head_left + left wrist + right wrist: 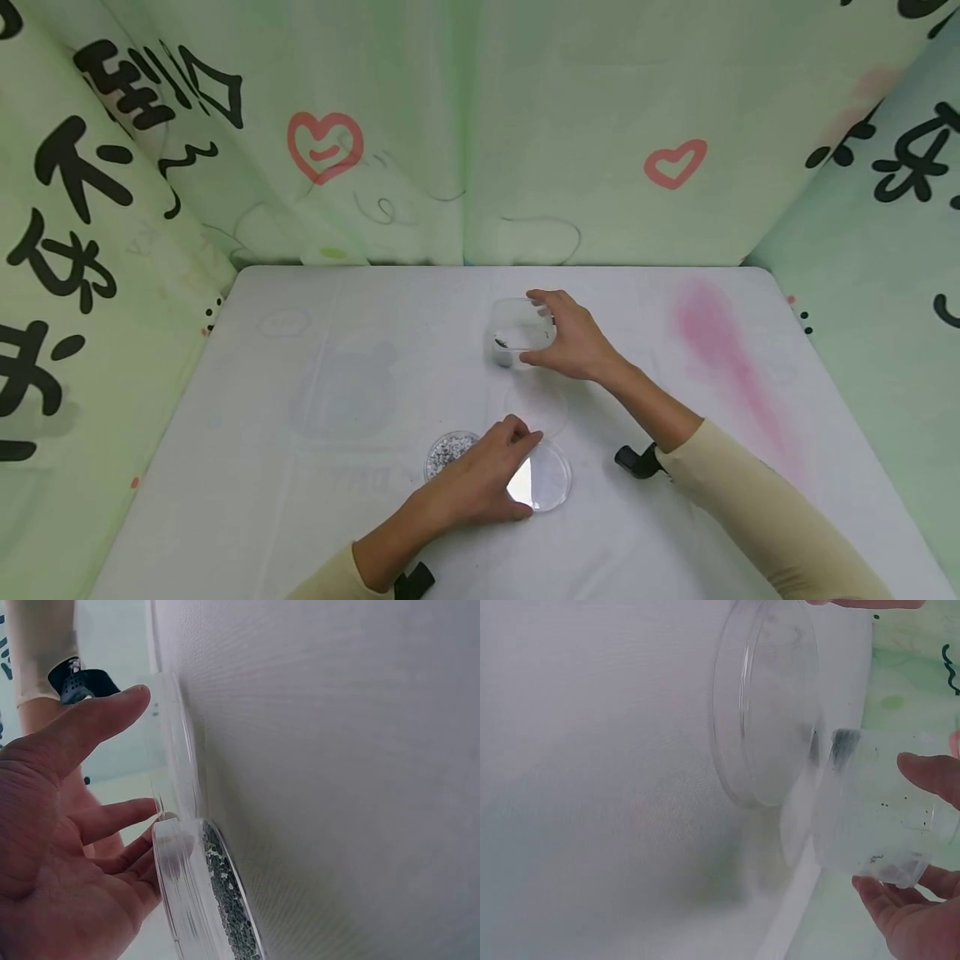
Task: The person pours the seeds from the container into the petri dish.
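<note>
With my right hand (570,337) I hold the clear tub (517,321), thumb and fingers set to opposite sides of it; it is at the far middle of the bench (225,500), and I cannot tell whether its base is touching down. Dark bits (846,746) cling near its bottom corner, so a quick tilt could spill them, and squeezing too hard might bend a thin wall and let it slip. My left hand (483,475) is curved round the clear dish (551,479), thumb at the near side and fingers at the far rim; how firmly it presses I cannot tell. That wall looks smooth and low, so a loose hold could let it skid. The granule-filled dish (180,885) is right beside it, partly under my left hand, and I judge it the likeliest to be upset: a dropped wrist could knock it and scatter the grains. A faint clear disc (535,404) lies between the tub and the clear dish, so easy to overlook that a careless sweep of either hand could catch it.
</note>
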`<state>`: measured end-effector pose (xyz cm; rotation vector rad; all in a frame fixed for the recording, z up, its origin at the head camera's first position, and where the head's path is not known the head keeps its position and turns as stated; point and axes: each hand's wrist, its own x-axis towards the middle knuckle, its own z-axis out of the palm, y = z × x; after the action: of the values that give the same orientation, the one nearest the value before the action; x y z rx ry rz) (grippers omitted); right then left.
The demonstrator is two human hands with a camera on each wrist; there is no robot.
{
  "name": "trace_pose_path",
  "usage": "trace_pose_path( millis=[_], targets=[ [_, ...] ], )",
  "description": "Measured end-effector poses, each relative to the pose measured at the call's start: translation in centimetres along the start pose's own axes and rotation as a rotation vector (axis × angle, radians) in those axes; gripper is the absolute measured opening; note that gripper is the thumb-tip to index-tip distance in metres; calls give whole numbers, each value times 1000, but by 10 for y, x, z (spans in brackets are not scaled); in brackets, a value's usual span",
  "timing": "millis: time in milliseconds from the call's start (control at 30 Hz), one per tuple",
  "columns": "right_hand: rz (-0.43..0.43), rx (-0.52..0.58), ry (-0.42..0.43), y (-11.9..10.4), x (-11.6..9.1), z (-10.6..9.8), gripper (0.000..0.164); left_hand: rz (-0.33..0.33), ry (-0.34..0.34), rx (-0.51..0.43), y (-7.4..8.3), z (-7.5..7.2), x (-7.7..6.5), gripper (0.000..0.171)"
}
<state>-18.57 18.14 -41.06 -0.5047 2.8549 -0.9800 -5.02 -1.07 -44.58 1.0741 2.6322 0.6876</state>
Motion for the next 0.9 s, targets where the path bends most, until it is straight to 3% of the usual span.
trace_pose_path(
  millis=[667,900],
  targets=[
    [-49,-3,47,7,-54,-31,92,-57,-31,-65,-1,-3,1,85],
    [-72,12,53,6,-67,-36,94,-31,-15,-65,-2,-3,1,85]
  ],
)
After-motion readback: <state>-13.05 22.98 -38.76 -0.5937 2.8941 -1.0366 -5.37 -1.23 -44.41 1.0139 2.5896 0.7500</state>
